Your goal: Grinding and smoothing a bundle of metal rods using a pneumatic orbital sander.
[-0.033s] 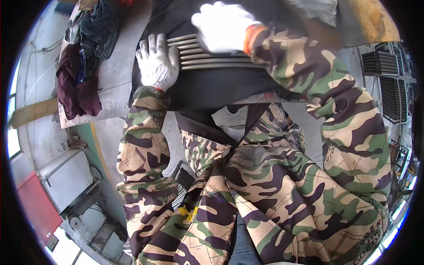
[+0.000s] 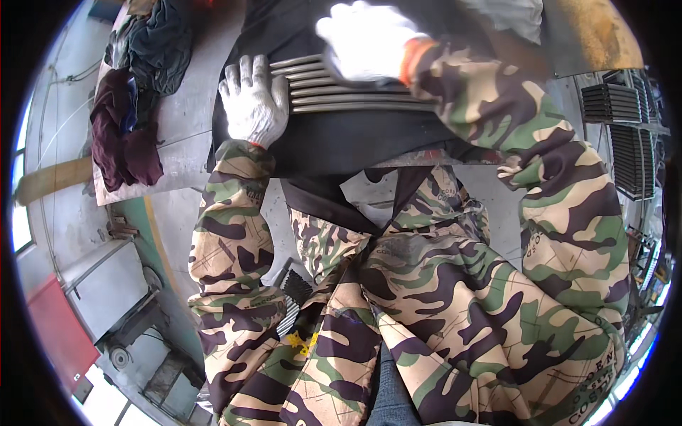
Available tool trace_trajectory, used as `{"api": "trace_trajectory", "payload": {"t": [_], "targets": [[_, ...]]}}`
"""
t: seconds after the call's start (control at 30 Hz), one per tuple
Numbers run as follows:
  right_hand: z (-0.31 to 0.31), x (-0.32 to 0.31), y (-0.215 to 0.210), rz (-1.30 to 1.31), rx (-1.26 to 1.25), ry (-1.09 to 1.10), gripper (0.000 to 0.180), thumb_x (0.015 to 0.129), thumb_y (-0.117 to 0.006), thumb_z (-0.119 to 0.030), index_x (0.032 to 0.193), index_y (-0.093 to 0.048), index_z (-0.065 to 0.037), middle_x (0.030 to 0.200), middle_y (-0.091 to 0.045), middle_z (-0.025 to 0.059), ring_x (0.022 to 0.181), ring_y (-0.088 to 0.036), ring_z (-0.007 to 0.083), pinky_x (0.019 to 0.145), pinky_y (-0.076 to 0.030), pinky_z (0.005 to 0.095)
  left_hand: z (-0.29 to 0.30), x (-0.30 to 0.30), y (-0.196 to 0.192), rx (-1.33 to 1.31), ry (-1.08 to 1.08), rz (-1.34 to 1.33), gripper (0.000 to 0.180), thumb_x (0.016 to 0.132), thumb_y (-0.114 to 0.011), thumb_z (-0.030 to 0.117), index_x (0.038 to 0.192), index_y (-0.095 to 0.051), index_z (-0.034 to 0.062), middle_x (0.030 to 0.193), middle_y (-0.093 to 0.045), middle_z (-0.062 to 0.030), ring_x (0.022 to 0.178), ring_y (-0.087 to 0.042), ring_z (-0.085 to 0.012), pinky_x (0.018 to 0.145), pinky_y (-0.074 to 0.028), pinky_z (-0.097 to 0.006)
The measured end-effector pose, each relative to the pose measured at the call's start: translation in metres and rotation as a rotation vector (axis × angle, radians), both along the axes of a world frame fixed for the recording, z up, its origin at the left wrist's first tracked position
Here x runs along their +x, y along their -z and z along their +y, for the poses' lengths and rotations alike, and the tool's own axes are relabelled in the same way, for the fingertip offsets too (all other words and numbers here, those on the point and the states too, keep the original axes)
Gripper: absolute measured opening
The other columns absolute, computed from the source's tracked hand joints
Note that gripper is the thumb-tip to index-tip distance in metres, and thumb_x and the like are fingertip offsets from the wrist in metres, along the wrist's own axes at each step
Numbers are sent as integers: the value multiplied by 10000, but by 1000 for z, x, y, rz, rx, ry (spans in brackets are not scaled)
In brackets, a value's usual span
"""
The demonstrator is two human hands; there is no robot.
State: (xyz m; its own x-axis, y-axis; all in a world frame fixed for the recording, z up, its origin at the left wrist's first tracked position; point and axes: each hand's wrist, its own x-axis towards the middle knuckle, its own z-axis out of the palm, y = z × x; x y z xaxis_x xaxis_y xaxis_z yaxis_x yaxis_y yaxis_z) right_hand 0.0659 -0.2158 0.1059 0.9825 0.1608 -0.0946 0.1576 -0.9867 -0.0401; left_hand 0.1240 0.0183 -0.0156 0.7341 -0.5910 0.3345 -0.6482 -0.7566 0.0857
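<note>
Several grey metal rods (image 2: pixel 309 92) lie side by side, running left to right on a black cloth (image 2: pixel 334 142) over the table. My left hand (image 2: pixel 254 103), in a white knitted glove, lies flat at the left ends of the rods with its fingers stretched out and apart. Over the far side of the rods is my right hand (image 2: pixel 369 42), in a white glove with an orange cuff. It is overexposed and smeared by motion, so its fingers do not show clearly. It covers part of the rods, and whether it holds anything is hidden.
A heap of dark grey cloth (image 2: pixel 160 50) and a maroon cloth (image 2: pixel 124 142) lie at the table's left. White crumpled material (image 2: pixel 508 15) and a rusty plate (image 2: pixel 604 35) are at the far right. Stacked dark bars (image 2: pixel 611 103) fill a rack on the right.
My right hand has shifted slightly to the right along the rods, uncovering a little more of them on the left. My left hand stays in place.
</note>
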Motion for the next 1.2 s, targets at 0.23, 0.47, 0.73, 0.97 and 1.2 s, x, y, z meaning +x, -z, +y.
{"api": "trace_trajectory", "payload": {"t": [0.23,0.47,0.73,0.97,1.2], "targets": [[-54,-32,-20,-97,-16,-18,241,885,-633,-255,1002,-660,-47,992,-662,209,939,-673,404,774,-570,516,1,14,-10,-122,111,-129,400,957,-662,244,1223,-640,-54,1352,-623,-284,1339,-507,-497,1173,-346,-563],[-66,-81,-11,-10,-73,3,325,914,-618,-224,1202,-641,-74,1104,-626,161,1040,-661,338,836,-574,490,-10,22,5,-30,113,-112,518,987,-587,321,1382,-597,-13,1431,-588,-267,1355,-501,-486,1153,-352,-562],[-59,-59,-20,-146,59,-91,189,882,-635,-225,947,-657,-49,938,-645,188,886,-666,383,727,-572,502,12,9,-2,83,77,-16,540,1049,-518,330,1484,-523,9,1528,-499,-275,1435,-417,-491,1199,-293,-568],[-54,-38,-5,-36,-31,15,310,895,-614,-178,1174,-690,-67,1155,-669,169,1099,-668,344,887,-576,482,8,-5,2,42,110,-12,567,1021,-536,326,1474,-530,-15,1511,-521,-274,1415,-445,-494,1193,-296,-594],[-62,-28,13,-46,-1,81,314,891,-635,-187,1174,-702,-68,1165,-682,163,1116,-675,348,929,-572,492,22,-21,21,36,107,56,586,1006,-557,309,1501,-504,2,1524,-513,-258,1423,-435,-490,1192,-290,-597]]}}
